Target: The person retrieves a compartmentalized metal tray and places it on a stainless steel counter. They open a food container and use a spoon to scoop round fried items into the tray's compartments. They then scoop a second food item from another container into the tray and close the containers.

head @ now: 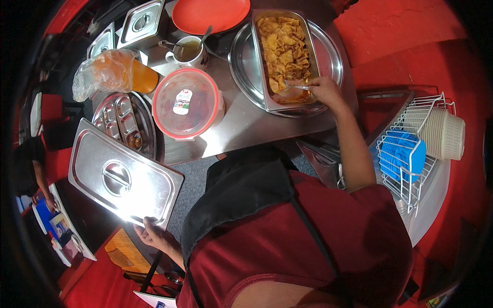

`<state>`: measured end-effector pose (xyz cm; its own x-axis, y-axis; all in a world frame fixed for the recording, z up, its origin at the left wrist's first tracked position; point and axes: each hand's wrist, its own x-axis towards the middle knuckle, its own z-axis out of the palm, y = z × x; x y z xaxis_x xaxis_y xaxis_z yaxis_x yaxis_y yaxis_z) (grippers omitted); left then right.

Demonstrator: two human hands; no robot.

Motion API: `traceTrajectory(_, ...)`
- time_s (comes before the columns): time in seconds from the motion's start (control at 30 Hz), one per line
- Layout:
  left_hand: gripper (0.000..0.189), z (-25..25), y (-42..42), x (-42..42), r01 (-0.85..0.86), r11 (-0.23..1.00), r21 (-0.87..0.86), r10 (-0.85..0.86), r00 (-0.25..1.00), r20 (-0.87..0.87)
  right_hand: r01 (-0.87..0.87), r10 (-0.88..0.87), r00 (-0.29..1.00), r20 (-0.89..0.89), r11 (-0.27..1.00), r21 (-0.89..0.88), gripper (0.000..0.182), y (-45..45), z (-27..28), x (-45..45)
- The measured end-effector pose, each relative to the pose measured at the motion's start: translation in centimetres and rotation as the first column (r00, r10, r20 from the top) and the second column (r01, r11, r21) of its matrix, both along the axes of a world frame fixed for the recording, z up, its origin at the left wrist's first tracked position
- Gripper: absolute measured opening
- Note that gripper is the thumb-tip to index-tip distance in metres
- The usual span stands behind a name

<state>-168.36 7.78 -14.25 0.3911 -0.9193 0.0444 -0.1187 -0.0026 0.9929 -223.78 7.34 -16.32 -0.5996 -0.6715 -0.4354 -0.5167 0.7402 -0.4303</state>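
Note:
By its near edge, my left hand [154, 235] grips a rectangular stainless steel pan lid [86, 154] with a recessed handle, held tilted in front of the table's left end. My right hand [325, 90] holds a metal utensil [299, 87] whose far end rests among the food. That food, tortilla-chip-like pieces in reddish sauce [285, 46], fills much of a deep rectangular steel pan [259, 57]; sauce shows at the near end. Under the pan lies a round steel tray [240, 57]. To its left stands a round container with a red-rimmed clear lid [185, 82].
A mug with spoons [189, 52], an orange pitcher under plastic [144, 78], a red oval plate [211, 13] and lidded steel pans [142, 23] stand behind. A rack of bowls [402, 154] is at right. A person's arm [41, 179] shows far left.

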Motion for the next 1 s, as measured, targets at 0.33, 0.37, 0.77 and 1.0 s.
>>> traceTrajectory(0.33, 0.031, -0.2, 0.1, -0.1, 0.009, 1.000, -0.012, -0.009, 1.000, -0.018, 0.131, -0.052, 0.965, 0.256, 0.945, -0.300, 0.018, 0.7, -4.2, -1.3)
traceTrajectory(0.37, 0.031, -0.1, 0.1, -0.3, 0.005, 1.000, -0.005, -0.005, 1.000, -0.020, 0.157, -0.065, 0.951, 0.303, 0.943, -0.292, 0.018, 0.6, -4.6, -1.8)
traceTrajectory(0.77, 0.028, -0.6, 0.5, -0.2, -0.009, 1.000, -0.025, 0.007, 0.997, -0.074, 0.398, -0.213, 0.778, 0.591, 0.895, -0.200, 0.020, 1.2, -0.7, -2.2)
traceTrajectory(1.0, 0.027, -0.8, 1.0, -0.2, -0.021, 0.999, -0.027, 0.019, 0.997, -0.079, 0.153, -0.146, 0.983, 0.110, 0.987, -0.051, 0.022, 0.8, 0.7, -2.3)
